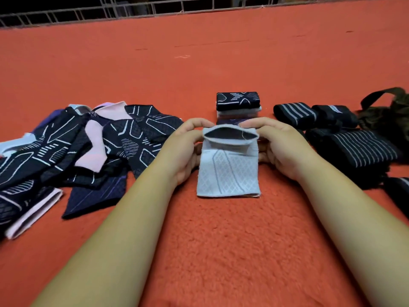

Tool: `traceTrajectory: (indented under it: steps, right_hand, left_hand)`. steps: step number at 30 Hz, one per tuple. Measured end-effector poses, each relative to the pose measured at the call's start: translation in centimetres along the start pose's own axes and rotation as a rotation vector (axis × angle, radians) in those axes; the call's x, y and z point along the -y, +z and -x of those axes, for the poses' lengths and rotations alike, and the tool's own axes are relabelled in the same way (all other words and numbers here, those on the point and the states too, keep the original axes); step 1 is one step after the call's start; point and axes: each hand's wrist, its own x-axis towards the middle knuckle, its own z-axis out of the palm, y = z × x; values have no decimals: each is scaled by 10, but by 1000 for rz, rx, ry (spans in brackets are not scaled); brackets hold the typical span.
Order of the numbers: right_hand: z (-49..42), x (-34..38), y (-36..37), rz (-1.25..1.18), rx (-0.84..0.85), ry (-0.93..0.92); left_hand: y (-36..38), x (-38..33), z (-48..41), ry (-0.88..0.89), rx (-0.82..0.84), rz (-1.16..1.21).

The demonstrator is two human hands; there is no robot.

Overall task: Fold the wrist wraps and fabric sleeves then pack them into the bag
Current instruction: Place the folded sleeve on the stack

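The orange-red fleecy floor covering (221,251) fills the view. Clock directions are taken from the sleeve in hand, with twelve pointing away from the person.

At nine o'clock sprawls a loose heap of unfolded fabric sleeves (88,151), black with white line patterns, plus some pink, purple and pale blue ones. At three o'clock lie the black wrist wraps with grey stripes (358,149), several of them rolled. Beyond these, at about two o'clock, slumps a dark olive cloth bag with a strap (389,116). At twelve o'clock, just beyond the fingers, stands a small stack of folded sleeves (238,101) with a black patterned one on top.

In the middle lies the pale blue knitted sleeve with a grey diamond pattern (228,173). Its near half is flat on the covering and its far hem is lifted, gaping to show a dark inside. The left hand (186,145) and right hand (276,145) each pinch that hem at a corner, fingers curled over it.

The step looks like folding this sleeve. The next move probably calls for bringing the raised hem down square onto the near edge, then setting the piece on the stack.

The bag's mouth faces away, so its contents cannot be told, and packing seems not yet begun.
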Motion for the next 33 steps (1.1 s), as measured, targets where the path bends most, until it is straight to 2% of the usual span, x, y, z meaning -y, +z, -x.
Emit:
traceTrajectory:
  steps: [7, 9, 11, 13, 17, 21, 25, 33]
  right_hand:
    - [-1, 3, -1, -72, 71, 32]
    - [0, 0, -1, -15, 100, -2]
    - [2, -4, -2, 55, 107, -48]
    - [2, -6, -2, 127, 81, -92]
    - [2, -5, 1, 173, 35, -137]
    - [4, -5, 3, 92, 76, -52]
    - [5, -6, 0, 303, 114, -51]
    - [2, -5, -1, 116, 58, -90]
  left_hand:
    - [6, -5, 8, -1, -56, 53]
    - [8, -5, 8, -13, -84, 38]
    - [6, -2, 6, 2, -43, -47]
    - [2, 4, 3, 53, -3, -127]
    - [0, 11, 0, 113, -28, -135]
    - [2, 11, 1, 115, -66, -80]
    - [1, 9, 1, 131, -60, -65]
    - [-3, 7, 1, 69, 14, -144]
